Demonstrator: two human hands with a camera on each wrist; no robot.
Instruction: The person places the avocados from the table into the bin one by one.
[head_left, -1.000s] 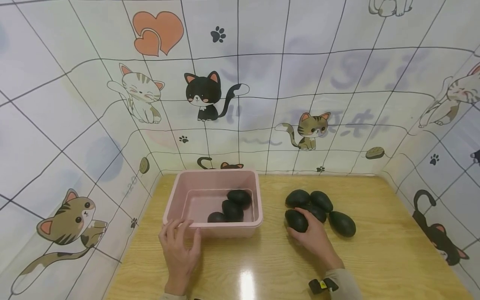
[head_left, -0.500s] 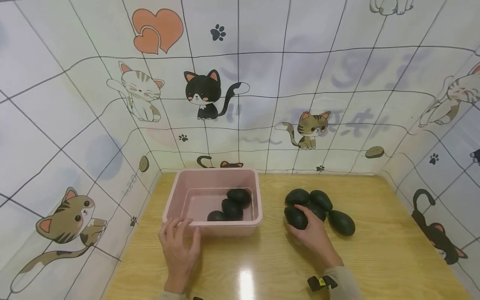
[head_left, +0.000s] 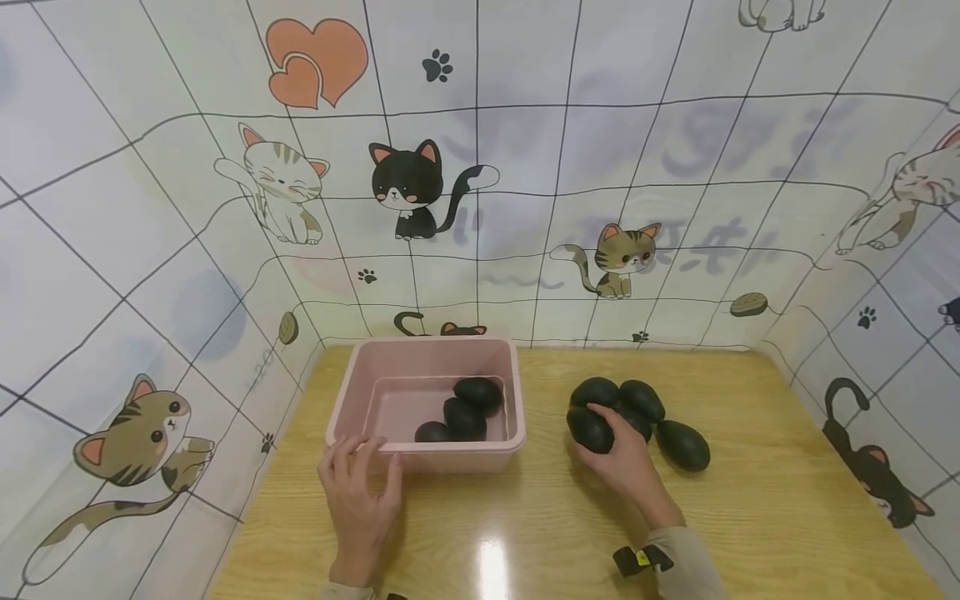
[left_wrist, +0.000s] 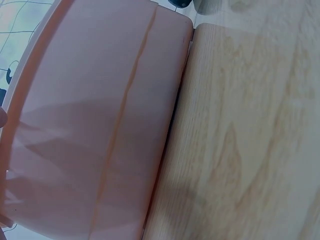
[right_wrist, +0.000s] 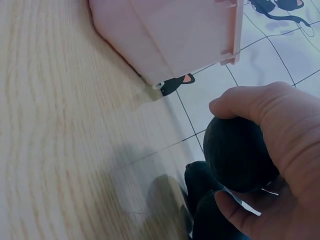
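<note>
The right hand (head_left: pixel 624 462) has curled tighter round the nearest dark avocado (head_left: pixel 589 428) than it was a second ago: then the fruit lay under the fingertips on the counter (head_left: pixel 750 500), and now it sits a little higher and further back against the rest of the pile, with thumb and fingers (right_wrist: pixel 250 102) wrapped round it. The right wrist view shows the same avocado (right_wrist: pixel 239 155) cupped against the palm, and it looks to be just clear of the wood, so I judge the pick-up is in hand and the fruit not yet carried away from its heap.

The left hand (head_left: pixel 358 492) has barely shifted. Its fingers are spread and fairly straight, their tips resting on the near rim of the pink plastic tub (head_left: pixel 420 454), steadying it and gripping nothing. From the left wrist view only the tub's outer wall (left_wrist: pixel 100 130) and the wood beside it show; the fingers themselves cannot be made out there.

Counted in the head view: one tub; three avocados (head_left: pixel 465 412) inside it, bunched toward its right side; five outside it on the right half of the counter, namely the held one, three close behind it (head_left: pixel 641 400) that touch one another, and one lying apart to the right (head_left: pixel 682 445). That makes eight fruits. Cat-patterned wall panels (head_left: pixel 480 167) close in the counter on three sides.
</note>
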